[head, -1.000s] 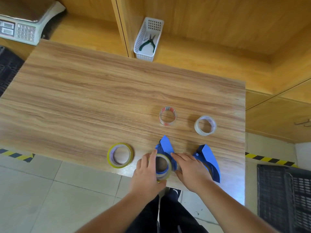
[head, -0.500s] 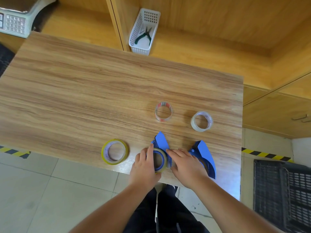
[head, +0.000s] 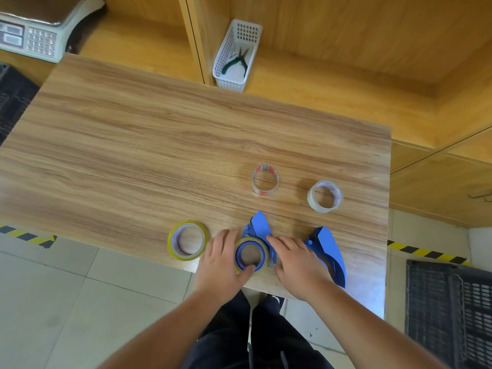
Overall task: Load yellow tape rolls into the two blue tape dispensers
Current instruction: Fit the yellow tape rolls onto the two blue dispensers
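Left hand (head: 222, 258) clamped on yellow roll (head: 251, 255) seated on blue dispenser (head: 259, 230); right hand (head: 299, 262) fingers spread flat at 3 o'clock, steadying dispenser on desk (head: 159, 155).

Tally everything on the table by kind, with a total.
Yellow tape rolls: 2
Clear tape rolls: 2
Blue tape dispensers: 2
Total: 6

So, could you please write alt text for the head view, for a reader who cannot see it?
Both hands, left and right, press a yellow roll onto the left blue dispenser at the table's near edge. A second dispenser lies to the right, a spare yellow roll to the left, and two clear rolls lie farther back.
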A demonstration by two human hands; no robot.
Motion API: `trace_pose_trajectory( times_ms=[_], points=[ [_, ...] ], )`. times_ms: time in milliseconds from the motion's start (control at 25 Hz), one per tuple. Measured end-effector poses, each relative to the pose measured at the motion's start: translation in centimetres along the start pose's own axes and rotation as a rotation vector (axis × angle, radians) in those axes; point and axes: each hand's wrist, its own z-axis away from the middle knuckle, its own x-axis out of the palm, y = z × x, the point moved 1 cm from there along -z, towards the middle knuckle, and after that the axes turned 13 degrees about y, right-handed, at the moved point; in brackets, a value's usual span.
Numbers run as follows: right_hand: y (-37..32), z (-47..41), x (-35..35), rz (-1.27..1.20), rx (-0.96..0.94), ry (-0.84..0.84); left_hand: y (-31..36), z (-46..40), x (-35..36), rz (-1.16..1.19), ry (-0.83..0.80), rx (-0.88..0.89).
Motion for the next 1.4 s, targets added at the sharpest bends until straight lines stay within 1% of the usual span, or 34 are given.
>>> trace_pose_trajectory(
  times_ms=[80,160,240,320,400,520,720,840,960,1080,1280,1400],
  points=[
    [-0.1,-0.1,-0.1,-0.010,0.015,0.011,-2.3,-0.6,-1.5,-0.042,0.114,-0.096],
    [-0.3,-0.1,-0.3,-0.009,0.030,0.030,-5.3,-1.1,-2.4,-0.072,0.132,-0.273],
    [-0.3,-0.2,-0.4,-0.010,0.046,0.045,-8.0,-1.7,-2.7,-0.062,0.053,-0.376],
    [-0.3,-0.1,-0.5,-0.016,0.057,0.055,-9.4,-2.2,-2.7,0.007,-0.047,-0.400],
    [-0.2,0.1,-0.6,-0.021,0.060,0.060,-9.6,-2.6,-2.7,0.037,-0.072,-0.388],
    [0.3,0.4,-0.7,-0.038,0.077,0.059,-8.8,-2.8,-3.0,0.062,-0.007,-0.367],
    [2.5,1.4,-1.8,-0.057,0.117,0.111,-5.3,-2.0,-4.7,0.163,0.115,-0.187],
    [4.9,2.4,-2.7,-0.055,0.149,0.153,-1.8,-1.3,-5.7,0.203,0.163,-0.105],
    [7.7,3.7,-3.2,-0.033,0.174,0.174,2.0,-0.3,-5.5,0.217,0.143,-0.048],
    [10.0,5.1,-3.5,-0.028,0.210,0.175,5.7,0.8,-3.9,0.236,0.077,0.004],
    [13.2,7.7,-2.9,-0.022,0.197,0.120,12.2,3.2,0.9,0.257,-0.044,0.006],
    [14.1,8.6,-2.2,-0.011,0.179,0.067,14.8,4.3,3.4,0.243,-0.073,-0.015]
  ],
)
